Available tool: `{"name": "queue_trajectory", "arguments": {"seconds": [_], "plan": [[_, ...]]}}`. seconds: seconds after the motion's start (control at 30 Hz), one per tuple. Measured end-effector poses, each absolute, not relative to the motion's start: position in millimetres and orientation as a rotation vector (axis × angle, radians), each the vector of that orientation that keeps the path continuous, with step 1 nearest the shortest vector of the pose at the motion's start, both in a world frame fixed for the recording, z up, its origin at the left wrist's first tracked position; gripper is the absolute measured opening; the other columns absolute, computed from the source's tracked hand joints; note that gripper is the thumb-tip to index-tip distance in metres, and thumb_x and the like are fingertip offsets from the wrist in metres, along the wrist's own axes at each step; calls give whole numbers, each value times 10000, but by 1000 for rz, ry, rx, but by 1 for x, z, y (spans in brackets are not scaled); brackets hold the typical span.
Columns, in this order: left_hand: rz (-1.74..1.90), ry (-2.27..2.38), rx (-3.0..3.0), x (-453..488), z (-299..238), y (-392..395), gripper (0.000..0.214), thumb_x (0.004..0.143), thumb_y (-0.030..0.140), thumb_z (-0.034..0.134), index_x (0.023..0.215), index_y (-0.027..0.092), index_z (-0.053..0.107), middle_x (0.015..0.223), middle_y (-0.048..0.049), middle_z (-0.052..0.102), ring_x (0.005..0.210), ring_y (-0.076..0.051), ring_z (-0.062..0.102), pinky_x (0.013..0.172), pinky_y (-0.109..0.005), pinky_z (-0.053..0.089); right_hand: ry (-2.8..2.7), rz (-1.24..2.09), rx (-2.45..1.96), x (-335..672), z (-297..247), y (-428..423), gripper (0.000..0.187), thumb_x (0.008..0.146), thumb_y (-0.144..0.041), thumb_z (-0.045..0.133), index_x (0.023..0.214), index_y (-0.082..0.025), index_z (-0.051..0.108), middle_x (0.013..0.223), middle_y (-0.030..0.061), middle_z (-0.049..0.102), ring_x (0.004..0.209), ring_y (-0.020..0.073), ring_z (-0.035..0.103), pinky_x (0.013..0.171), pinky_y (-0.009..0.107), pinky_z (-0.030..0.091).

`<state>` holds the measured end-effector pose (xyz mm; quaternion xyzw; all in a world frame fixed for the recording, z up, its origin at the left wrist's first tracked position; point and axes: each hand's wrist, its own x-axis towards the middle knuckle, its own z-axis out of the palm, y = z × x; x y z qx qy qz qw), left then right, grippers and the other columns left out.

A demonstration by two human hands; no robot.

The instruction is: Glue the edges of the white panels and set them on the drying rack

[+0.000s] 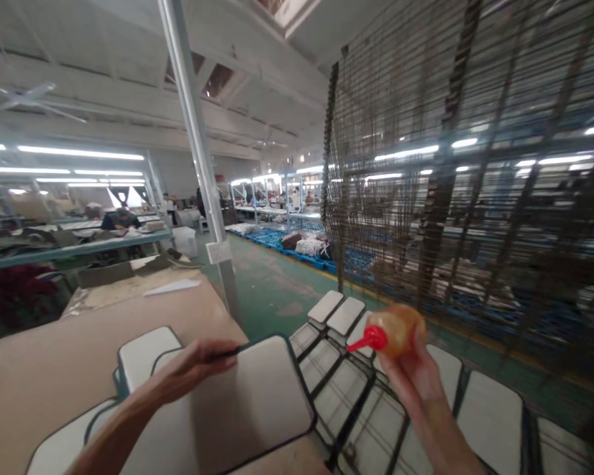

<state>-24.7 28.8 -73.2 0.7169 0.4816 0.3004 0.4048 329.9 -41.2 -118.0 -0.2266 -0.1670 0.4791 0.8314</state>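
My left hand (210, 359) pinches the upper edge of a white panel (257, 389) with rounded corners and a dark border. This panel is tilted over the table's near right edge. Up on the right, my right hand (416, 369) is wrapped round an amber squeeze bottle (403, 326) with a red nozzle. The nozzle points left, apart from the panel. Similar panels (146, 356) lie overlapping on the table under and behind my left forearm.
A tan table (188, 310) spreads out on the left. Wire racks (331, 369) at the right carry more white panels (490, 409). Behind them stands a tall wire rack (426, 198). A metal post (193, 119) rises past the table; a person (121, 219) sits at a far bench.
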Motion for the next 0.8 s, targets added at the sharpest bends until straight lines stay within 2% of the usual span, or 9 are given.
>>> {"name": "queue_trajectory", "arguments": {"seconds": [0.07,0.13,0.27,0.37,0.57,0.8], "plan": [[477,981,1902,-4,-48,25,216,668,403,723,677,189,748,700,-12,694,754,-251,613,691,-288,495,-413,968,-458,335,-89,-38,397,773,-465,689,1051,-181,676,941,35,756,901,181,708,990,411,458],[343,857,1926,13,-28,21,253,670,394,736,755,157,762,731,-24,712,783,-258,622,706,-287,501,-539,975,-437,338,-66,-38,407,783,-457,676,1084,-185,665,977,41,749,956,213,700,1014,455,432],[91,539,2098,35,-9,13,324,803,370,664,958,100,754,885,-56,748,850,-228,642,767,-242,485,-779,1034,-387,338,-43,-46,531,582,-474,834,1033,-237,681,1008,50,752,1084,311,650,1040,516,435],[-12,422,2182,44,-8,11,376,864,375,608,1068,83,729,998,-91,745,904,-218,649,784,-207,470,-901,1113,-402,335,-40,-52,543,545,-471,854,1015,-263,678,1005,59,752,1121,349,626,1029,569,443],[-140,379,2223,55,-3,3,380,861,390,610,1069,101,741,972,-82,752,888,-220,663,781,-198,471,-1014,1199,-463,326,-41,-57,601,483,-444,882,1017,-271,665,965,40,755,1043,353,663,990,583,471],[-203,340,2120,55,6,-9,404,835,432,625,1035,108,760,927,-83,755,870,-221,661,781,-184,472,-1094,1224,-456,320,-40,-56,638,481,-460,874,1050,-281,646,930,23,749,966,329,690,964,564,489]]}}
